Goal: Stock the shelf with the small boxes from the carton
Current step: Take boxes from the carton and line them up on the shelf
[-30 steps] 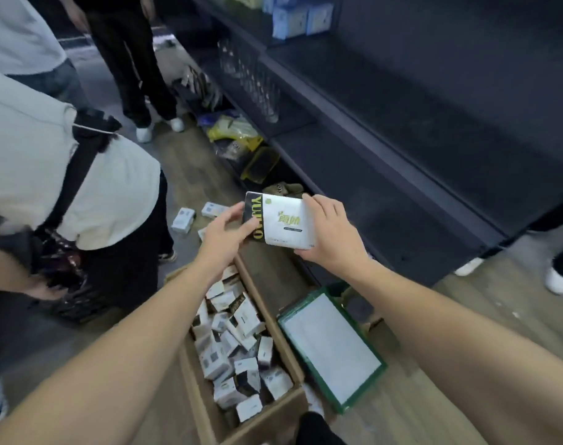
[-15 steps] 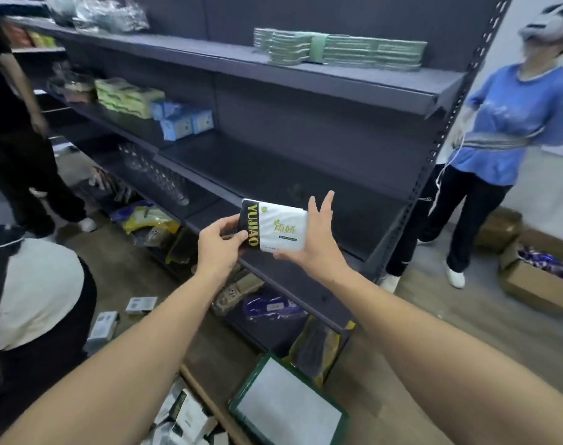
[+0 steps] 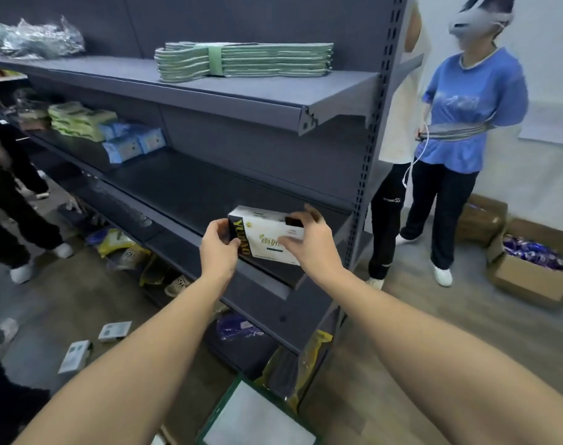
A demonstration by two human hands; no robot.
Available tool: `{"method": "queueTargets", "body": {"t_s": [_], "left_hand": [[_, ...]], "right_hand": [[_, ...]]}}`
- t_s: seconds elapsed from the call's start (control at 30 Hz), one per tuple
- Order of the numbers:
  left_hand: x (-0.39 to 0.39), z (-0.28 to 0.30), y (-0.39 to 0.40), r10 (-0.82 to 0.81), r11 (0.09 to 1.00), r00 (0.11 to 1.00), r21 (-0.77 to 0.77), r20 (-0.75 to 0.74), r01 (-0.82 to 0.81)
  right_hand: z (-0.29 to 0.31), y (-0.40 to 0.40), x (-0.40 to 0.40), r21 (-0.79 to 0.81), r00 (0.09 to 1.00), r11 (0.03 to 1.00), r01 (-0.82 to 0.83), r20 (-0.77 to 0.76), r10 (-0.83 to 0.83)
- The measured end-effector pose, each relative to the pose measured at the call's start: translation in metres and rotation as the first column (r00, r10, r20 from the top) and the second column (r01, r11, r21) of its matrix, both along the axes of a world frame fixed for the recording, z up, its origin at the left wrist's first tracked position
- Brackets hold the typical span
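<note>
Box (image 3: 267,234) in head view sits at front edge of middle shelf (image 3: 190,194), left hand (image 3: 218,248) & right hand (image 3: 312,242) each pinching an end. Suggest sliding it back w/ base flat, then letting go.

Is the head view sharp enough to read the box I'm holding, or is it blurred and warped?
Head view: right hand motion-blurred, smearing the white box beneath it; black side band by the left hand readable; wide-angle bends the shelf upright; lighting even, no glare.
</note>
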State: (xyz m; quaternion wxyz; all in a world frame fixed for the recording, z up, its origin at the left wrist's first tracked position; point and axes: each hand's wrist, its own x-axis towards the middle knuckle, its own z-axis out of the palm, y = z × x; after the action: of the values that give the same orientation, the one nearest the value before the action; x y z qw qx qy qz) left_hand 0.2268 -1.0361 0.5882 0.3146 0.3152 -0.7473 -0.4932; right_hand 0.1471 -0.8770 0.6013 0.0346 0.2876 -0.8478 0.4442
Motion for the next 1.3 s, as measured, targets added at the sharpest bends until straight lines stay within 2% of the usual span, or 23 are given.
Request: {"method": "queueTargets", "body": {"t_s": [0.1,0.2,0.4,0.53,0.7,0.9,1.3], "left_hand": [[-0.011,-0.011,-0.004,0.037,0.999,0.999,0.009,0.035,-0.037],[-0.023,-0.016,-0.010,0.024,1.000,0.998,0.007,0.058,-0.025],[-0.056,-0.026,-0.032,-0.027,0.999,0.995,-0.031,0.092,0.030],[-0.076,-0.032,-0.050,-0.077,0.996,0.988,-0.040,0.134,0.083],[-0.096,-0.041,-0.070,-0.136,0.989,0.978,-0.028,0.157,0.142],[-0.110,-0.046,-0.082,-0.232,0.973,0.965,0.031,0.119,0.230],[-0.134,-0.048,-0.076,-0.344,0.935,0.935,0.125,0.089,0.332]], "right_hand": [[-0.003,0.004,-0.015,0.097,0.996,0.991,-0.091,-0.016,0.093],[-0.014,0.005,-0.027,0.124,0.993,0.986,-0.114,-0.029,0.118],[-0.026,-0.006,-0.050,0.118,0.997,0.992,-0.050,-0.054,0.057],[-0.029,-0.021,-0.065,0.219,0.997,0.975,-0.039,-0.059,0.054],[-0.042,-0.034,-0.073,0.295,0.987,0.956,-0.006,-0.155,0.054],[-0.044,-0.038,-0.084,0.324,0.967,0.945,0.050,-0.254,0.036],[-0.041,-0.041,-0.137,0.356,0.968,0.926,0.129,-0.246,-0.040]]}}
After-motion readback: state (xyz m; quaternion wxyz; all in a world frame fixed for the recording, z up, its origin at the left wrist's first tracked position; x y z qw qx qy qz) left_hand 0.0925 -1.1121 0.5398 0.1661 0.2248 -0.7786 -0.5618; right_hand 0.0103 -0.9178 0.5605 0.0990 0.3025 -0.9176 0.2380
